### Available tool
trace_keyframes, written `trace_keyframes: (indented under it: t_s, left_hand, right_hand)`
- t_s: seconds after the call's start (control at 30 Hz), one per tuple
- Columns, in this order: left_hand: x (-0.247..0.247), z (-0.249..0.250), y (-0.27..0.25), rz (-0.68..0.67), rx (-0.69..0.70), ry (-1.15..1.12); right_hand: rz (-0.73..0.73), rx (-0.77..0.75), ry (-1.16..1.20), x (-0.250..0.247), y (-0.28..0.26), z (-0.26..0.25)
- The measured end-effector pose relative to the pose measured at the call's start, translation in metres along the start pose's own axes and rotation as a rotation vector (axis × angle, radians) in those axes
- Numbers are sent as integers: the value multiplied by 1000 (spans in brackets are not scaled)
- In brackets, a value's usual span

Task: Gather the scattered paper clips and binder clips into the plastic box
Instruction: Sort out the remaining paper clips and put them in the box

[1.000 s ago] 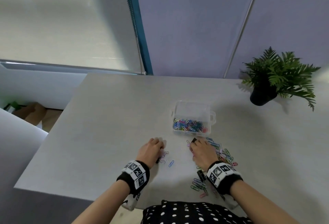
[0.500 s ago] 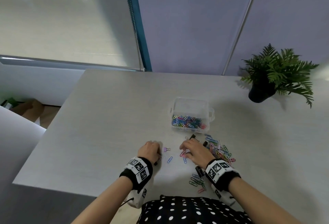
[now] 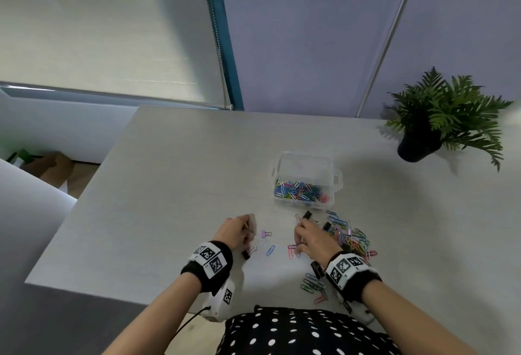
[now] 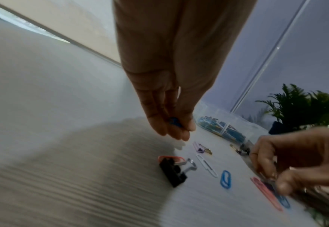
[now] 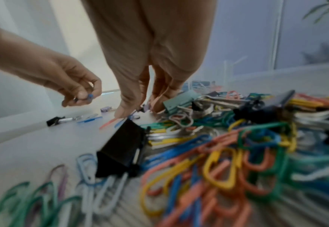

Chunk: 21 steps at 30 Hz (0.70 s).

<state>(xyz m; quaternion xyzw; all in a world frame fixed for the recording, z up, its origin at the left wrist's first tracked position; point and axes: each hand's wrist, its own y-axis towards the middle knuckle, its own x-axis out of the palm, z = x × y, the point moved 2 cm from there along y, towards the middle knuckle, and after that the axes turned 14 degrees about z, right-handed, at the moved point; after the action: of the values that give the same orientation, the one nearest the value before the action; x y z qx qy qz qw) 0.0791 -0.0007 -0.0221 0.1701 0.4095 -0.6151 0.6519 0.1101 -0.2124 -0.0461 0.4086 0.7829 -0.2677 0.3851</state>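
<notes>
The clear plastic box point(image 3: 306, 163) stands mid-table, holding colourful paper clips. My left hand point(image 3: 246, 229) hovers just over the table and pinches a small blue clip point(image 4: 174, 122). Beside it lie a purple binder clip point(image 3: 265, 233), a black binder clip point(image 4: 172, 172), a white paper clip point(image 4: 206, 165) and a blue paper clip point(image 3: 270, 250). My right hand point(image 3: 298, 239) points fingers down at the table, pinching a small purple clip point(image 5: 146, 108) next to a pink paper clip point(image 3: 290, 250). A heap of mixed clips point(image 3: 353, 242) lies right of that hand.
A potted fern point(image 3: 439, 123) stands at the table's far right. Another black binder clip point(image 3: 307, 216) lies just before the box. Green paper clips point(image 3: 311, 284) sit by my right wrist near the front edge. A white chair back point(image 3: 28, 213) is at the left.
My right hand has shifted left from the heap to the pink and blue clips. My left hand has drawn back slightly, uncovering the purple binder clip.
</notes>
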Motion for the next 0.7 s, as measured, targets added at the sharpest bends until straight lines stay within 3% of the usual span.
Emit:
trace_keyframes:
  t_s: [0.1, 0.23, 0.3, 0.47, 0.7]
  left_hand:
    - [2, 5, -5, 7, 26, -1]
    - [14, 11, -8, 12, 159, 178]
    - [23, 13, -12, 7, 223, 236]
    - [34, 9, -15, 2, 222, 281]
    - [33, 8, -14, -4, 278, 319]
  right_hand:
    - [16, 41, 63, -8, 1, 0]
    - [67, 44, 20, -12, 5, -4]
    - [89, -36, -70, -9, 6, -5]
    - [149, -200, -328, -5, 3, 0]
    - [-91, -297, -362, 2, 0, -3]
